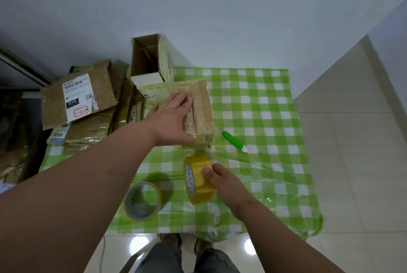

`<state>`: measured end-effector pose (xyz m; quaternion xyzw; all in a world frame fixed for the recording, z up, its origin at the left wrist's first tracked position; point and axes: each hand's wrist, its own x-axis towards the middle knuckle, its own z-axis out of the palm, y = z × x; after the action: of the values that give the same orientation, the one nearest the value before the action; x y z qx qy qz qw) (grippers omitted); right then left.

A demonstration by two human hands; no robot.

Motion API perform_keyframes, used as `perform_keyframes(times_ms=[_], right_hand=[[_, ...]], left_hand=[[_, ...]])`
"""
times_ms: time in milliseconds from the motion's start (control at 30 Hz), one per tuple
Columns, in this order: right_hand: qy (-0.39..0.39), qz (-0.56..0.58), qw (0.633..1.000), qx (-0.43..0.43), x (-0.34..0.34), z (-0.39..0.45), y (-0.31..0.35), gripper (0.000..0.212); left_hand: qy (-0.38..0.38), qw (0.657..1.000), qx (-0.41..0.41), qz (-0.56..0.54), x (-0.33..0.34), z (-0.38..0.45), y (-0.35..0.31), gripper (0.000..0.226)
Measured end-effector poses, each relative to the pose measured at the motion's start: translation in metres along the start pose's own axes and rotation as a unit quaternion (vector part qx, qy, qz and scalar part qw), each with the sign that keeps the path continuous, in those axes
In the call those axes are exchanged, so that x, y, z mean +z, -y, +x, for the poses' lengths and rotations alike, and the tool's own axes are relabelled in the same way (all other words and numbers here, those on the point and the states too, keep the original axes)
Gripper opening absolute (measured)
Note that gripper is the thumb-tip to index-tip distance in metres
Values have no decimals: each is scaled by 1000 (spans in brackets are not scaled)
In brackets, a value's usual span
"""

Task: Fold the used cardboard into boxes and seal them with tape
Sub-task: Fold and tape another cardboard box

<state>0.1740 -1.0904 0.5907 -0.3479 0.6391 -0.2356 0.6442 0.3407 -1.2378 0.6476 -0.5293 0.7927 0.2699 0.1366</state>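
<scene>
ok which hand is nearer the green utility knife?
Right, though it's close. The right hand grips the yellow tape roll just below the green utility knife; the left hand presses on the small cardboard box, across the box from the knife.

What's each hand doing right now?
Left hand: open, pressing flat on the small box.
Right hand: gripping the tape roll.

The left hand (174, 118) lies flat on a small closed box (199, 110) on the checked cloth (275, 118). The right hand (224, 184) grips a yellow tape roll (198, 179) just before it. A second roll (142, 201), a green cutter (233, 140), an open box (152, 61) and flat cardboard (79, 96) lie around.
</scene>
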Motion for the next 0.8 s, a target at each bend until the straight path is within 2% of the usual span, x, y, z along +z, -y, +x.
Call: perform_keyframes(times_ms=[67, 200, 333, 400, 467, 567, 667, 733, 800], right_hand=[[9, 4, 1000, 26, -2, 4, 1, 34], [56, -12, 997, 47, -8, 6, 8, 9], [71, -75, 993, 52, -19, 8, 12, 7], [40, -48, 997, 48, -26, 13, 14, 6], [-22, -51, 998, 34, -34, 19, 16, 8], [-139, -131, 982, -5, -46, 33, 19, 12], [-196, -210, 957, -30, -59, 49, 21, 6], [-225, -268, 935, -49, -65, 60, 19, 18], [-234, -330, 913, -51, -69, 70, 13, 35]], left_hand=[[-9, 1000, 5, 6, 3, -3, 3, 124], [-86, 996, -2, -31, 18, -11, 2, 115], [-182, 974, -26, -130, 36, -21, -3, 104], [-202, 965, -21, -163, 42, -27, -4, 101], [-213, 961, -22, -175, 49, -30, -6, 100], [-214, 959, -65, -176, 56, -34, -9, 106], [-256, 931, -138, -219, 66, -38, -17, 113], [-288, 901, -175, -272, 76, -39, -21, 100], [-276, 880, -208, -326, 86, -41, -24, 75]])
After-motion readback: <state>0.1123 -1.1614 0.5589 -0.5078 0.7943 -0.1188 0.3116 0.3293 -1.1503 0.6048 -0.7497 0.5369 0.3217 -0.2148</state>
